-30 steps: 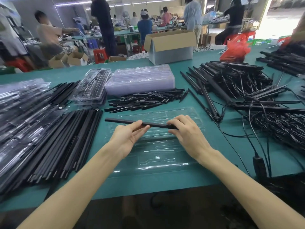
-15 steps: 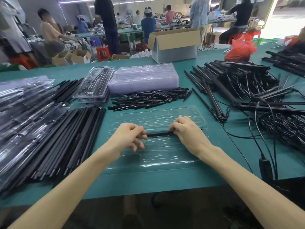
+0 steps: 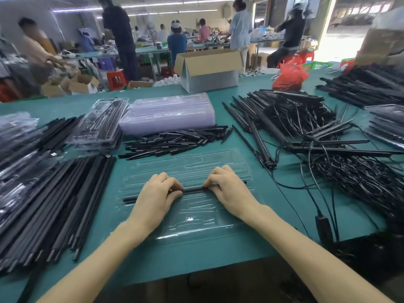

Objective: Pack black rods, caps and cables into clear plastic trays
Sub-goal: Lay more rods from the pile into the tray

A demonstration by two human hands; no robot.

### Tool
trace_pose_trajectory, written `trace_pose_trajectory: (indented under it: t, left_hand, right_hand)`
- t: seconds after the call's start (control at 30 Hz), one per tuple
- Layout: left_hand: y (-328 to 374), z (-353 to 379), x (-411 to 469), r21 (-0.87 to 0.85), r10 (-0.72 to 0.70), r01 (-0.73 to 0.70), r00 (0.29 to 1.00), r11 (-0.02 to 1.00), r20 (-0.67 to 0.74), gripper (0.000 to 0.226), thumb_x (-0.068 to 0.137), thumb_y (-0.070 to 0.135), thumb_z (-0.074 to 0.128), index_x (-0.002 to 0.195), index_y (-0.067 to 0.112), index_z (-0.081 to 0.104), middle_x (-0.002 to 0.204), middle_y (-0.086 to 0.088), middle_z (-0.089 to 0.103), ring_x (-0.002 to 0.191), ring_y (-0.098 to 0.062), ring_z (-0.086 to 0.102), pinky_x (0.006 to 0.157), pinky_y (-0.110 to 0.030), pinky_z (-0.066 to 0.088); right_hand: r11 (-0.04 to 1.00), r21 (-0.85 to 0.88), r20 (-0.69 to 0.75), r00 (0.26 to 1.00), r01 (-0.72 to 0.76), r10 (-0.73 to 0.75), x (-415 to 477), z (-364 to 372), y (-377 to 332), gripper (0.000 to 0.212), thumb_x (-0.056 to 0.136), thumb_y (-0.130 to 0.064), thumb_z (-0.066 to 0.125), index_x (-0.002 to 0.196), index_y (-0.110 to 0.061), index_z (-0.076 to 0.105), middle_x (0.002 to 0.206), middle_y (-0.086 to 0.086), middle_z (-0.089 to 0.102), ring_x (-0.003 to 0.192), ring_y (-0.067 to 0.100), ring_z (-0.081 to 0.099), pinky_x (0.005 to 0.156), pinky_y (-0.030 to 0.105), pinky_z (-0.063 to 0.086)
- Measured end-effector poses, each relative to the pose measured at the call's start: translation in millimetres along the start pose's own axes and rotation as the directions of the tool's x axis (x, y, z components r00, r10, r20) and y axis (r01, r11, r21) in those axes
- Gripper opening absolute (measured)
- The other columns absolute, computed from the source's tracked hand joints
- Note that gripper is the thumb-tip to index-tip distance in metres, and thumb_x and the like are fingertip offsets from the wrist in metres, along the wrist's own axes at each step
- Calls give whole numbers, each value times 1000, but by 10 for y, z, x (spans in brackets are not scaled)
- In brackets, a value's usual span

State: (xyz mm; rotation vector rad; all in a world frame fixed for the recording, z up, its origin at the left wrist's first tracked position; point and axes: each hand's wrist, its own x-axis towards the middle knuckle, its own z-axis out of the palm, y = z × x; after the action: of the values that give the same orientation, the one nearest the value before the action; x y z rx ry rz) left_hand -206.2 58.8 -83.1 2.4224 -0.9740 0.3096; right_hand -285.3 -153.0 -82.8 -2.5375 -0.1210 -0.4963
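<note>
A clear plastic tray lies flat on the green table in front of me. One black rod lies across its middle, in a long groove. My left hand covers the rod's left part, fingers curled down over it. My right hand does the same near the right end. A bundle of long black rods lies at the left. Short black caps are heaped just beyond the tray. Tangled black cables with more rods lie at the right.
A stack of empty clear trays and several packed trays sit behind the caps. A cardboard box and a red bag stand at the table's far edge. A cable plug lies near my right forearm. People work at tables beyond.
Both hands have brought the rod down from above the tray into it. The fingers went from pinching the rod in the air to curling over it on the tray.
</note>
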Motion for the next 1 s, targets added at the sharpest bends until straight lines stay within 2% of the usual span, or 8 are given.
trace_pose_trajectory:
  t: [0.37,0.63,0.8,1.0]
  left_hand:
    - [0,10,49,-28,-73,73,997,997,-4,6,88,22,76,89,24,70,85,15,56,91,-9,48,83,-25,42]
    - [-28,-73,161,-96,-106,117,988,988,114,13,85,18,79,80,25,69,83,12,61,91,-10,53,83,-30,45]
    - [-44,2,14,-132,-8,5,1000,991,-24,8,87,9,76,88,17,74,84,10,59,90,-11,52,84,-26,44]
    - [-45,32,-9,-138,49,-53,998,989,-31,12,88,4,73,96,13,76,89,6,59,94,-15,53,91,-31,43]
  right_hand:
    - [998,-54,64,998,12,-9,-13,-35,27,22,101,-15,55,115,-14,73,102,-4,57,104,16,44,96,33,43]
    - [991,-125,89,995,54,-43,-81,-49,0,30,104,-20,49,129,-18,66,106,-8,54,106,15,42,95,29,42]
    - [937,-324,128,987,135,-98,-157,21,-86,32,104,-18,43,131,-16,59,114,-1,52,108,20,42,94,33,43]
    - [928,-370,26,999,35,-27,-238,91,-131,31,103,-20,42,129,-17,59,119,-2,53,110,20,45,95,31,42]
